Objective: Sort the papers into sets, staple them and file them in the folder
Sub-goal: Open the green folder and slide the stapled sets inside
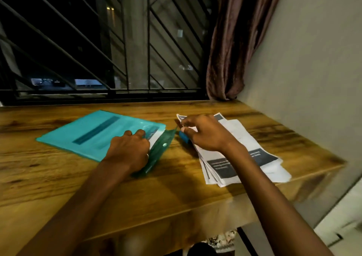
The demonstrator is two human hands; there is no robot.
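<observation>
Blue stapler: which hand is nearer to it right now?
Right. The right hand hovers just above the blue stapler, pinching a corner of the papers; the left hand is off to its left, holding the teal folder at its opening.

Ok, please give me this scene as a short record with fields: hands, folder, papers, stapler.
left hand: fingers curl on the open edge of the teal folder
right hand: pinches the far edge of a sheet on the paper stack
teal folder: flat on the wooden table, flap open, white paper showing inside
blue stapler: beside the stack, partly hidden by the right hand
</observation>
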